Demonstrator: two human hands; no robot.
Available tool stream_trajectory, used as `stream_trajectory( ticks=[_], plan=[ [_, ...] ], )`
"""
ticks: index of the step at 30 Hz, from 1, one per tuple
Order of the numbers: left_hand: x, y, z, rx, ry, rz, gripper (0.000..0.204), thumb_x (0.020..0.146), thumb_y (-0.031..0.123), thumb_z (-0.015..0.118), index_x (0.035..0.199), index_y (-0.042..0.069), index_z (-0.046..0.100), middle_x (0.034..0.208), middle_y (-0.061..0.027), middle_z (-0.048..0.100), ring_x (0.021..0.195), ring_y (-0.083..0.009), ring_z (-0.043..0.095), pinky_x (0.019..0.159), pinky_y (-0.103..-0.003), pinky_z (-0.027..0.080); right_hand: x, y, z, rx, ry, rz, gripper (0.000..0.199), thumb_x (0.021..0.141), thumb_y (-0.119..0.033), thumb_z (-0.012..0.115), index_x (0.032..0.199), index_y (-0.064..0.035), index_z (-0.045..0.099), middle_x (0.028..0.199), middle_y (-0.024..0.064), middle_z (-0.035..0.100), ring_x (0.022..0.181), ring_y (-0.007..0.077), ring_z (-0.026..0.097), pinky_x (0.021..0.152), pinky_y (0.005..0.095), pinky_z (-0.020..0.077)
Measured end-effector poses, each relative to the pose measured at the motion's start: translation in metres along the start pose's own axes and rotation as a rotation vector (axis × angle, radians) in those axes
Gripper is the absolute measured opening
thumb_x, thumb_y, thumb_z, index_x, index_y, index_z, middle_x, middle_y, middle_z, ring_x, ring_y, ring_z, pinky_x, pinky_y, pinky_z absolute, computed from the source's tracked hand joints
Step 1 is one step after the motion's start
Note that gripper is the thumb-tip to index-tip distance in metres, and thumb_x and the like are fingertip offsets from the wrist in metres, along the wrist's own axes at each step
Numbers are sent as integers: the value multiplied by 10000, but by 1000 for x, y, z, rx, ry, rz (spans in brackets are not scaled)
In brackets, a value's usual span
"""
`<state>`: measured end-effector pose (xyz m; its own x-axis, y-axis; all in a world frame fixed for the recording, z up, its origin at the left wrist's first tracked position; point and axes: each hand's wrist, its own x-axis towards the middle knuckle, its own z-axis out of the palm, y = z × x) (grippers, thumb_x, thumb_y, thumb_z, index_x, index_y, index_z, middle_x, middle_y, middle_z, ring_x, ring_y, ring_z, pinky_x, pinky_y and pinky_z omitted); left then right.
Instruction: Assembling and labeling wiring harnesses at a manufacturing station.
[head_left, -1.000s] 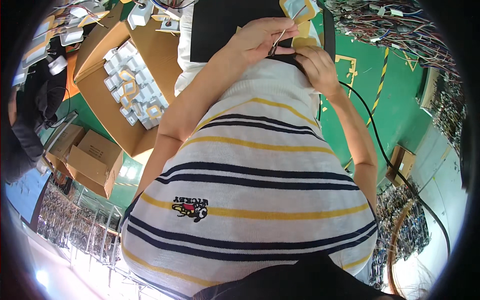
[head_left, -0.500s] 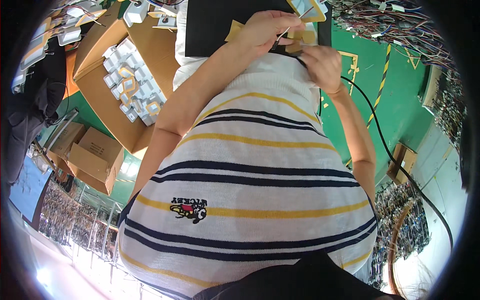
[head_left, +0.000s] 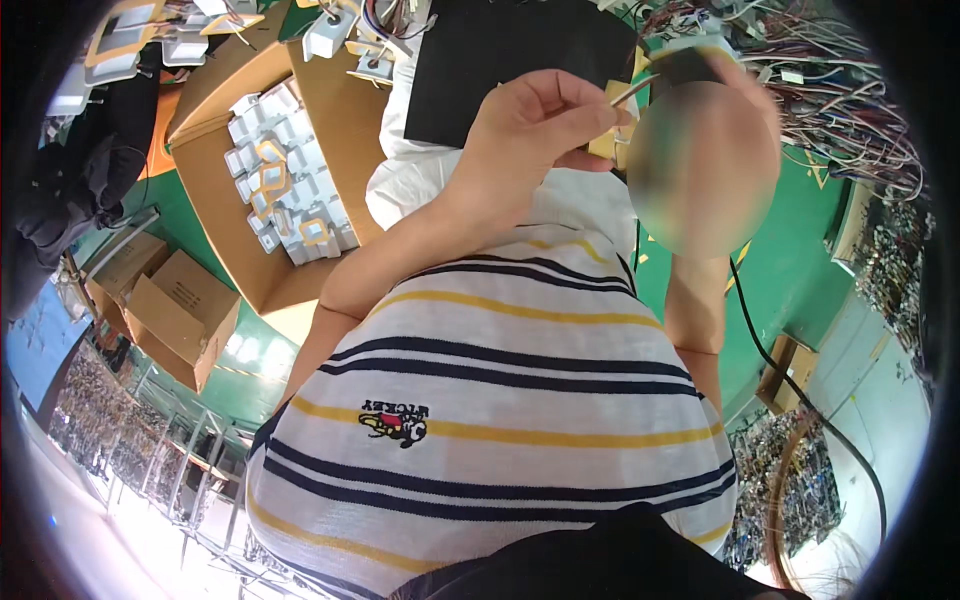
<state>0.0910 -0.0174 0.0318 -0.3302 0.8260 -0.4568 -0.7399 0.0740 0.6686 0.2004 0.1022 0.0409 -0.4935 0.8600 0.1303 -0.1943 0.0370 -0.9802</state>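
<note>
My left hand (head_left: 540,125) is closed in a pinch near the top middle, thumb against finger. A thin greyish wire (head_left: 633,90) sticks out of its fingertips toward the upper right. Just beside those fingertips is a tan-yellow piece (head_left: 603,143), partly covered by them. My right hand (head_left: 735,150) is raised to the right of the left one. A blurred oval covers most of it, so its grip is hidden. Its fingertips are by a pale housing with a dark patch (head_left: 688,66), partly hidden.
A black board (head_left: 470,70) lies ahead, above white cloth (head_left: 400,192). To the left, an open carton (head_left: 340,150) holds several white plastic housings (head_left: 300,170). Bundles of wires (head_left: 850,110) fill the upper right. A black cable (head_left: 765,350) runs down the right side; smaller cartons (head_left: 175,310) stand lower left.
My right hand has risen up and to the right, toward the pale housing. My left hand has shifted slightly right and lower, still pinching the wire. The whole view has shifted a little.
</note>
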Motion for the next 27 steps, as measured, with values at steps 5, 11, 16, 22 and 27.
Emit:
stream_trajectory(
  ticks=[5, 11, 16, 22, 27],
  plan=[
    [-7, 13, 3, -71, -46, 25, 118, 869, 103, 620, 936, 13, 583, 909, -65, 653, 884, -125, 643, 658, -236, 547, -6, -2, 13, 132, -159, 129, 224, 826, 29, 632, 1046, 44, 591, 930, 83, 634, 821, 110, 591, 745, 233, 475],
    [-6, 11, 0, -24, -78, 32, 86, 899, 126, 567, 935, 51, 589, 928, -53, 646, 963, -145, 619, 675, -261, 539, -6, 2, 14, 69, -137, 95, 228, 833, 22, 630, 1054, 49, 579, 943, 105, 642, 839, 132, 611, 782, 253, 494],
    [-4, 8, 0, -5, -81, 53, 104, 895, 127, 573, 946, 39, 599, 910, -55, 647, 915, -126, 620, 668, -254, 535, -9, 5, 10, -58, -86, 64, 255, 813, 23, 661, 1055, 39, 582, 907, 80, 648, 806, 104, 612, 738, 220, 496],
    [-3, 14, -19, 143, -31, 96, 98, 873, 136, 607, 902, 43, 616, 802, -14, 621, 718, -58, 554, 540, -183, 421, -5, -31, 36, -618, -159, -29, 309, 799, -16, 688, 1088, 5, 580, 881, 78, 655, 739, 80, 590, 672, 202, 482],
    [-7, 57, -35, 333, -189, -80, 115, 801, 138, 679, 872, 53, 651, 763, 39, 605, 642, -13, 494, 519, -161, 347, 48, -24, 15, -524, -567, -349, 336, 784, -10, 663, 1111, -31, 589, 991, 130, 627, 892, 148, 596, 732, 258, 482]
  ],
)
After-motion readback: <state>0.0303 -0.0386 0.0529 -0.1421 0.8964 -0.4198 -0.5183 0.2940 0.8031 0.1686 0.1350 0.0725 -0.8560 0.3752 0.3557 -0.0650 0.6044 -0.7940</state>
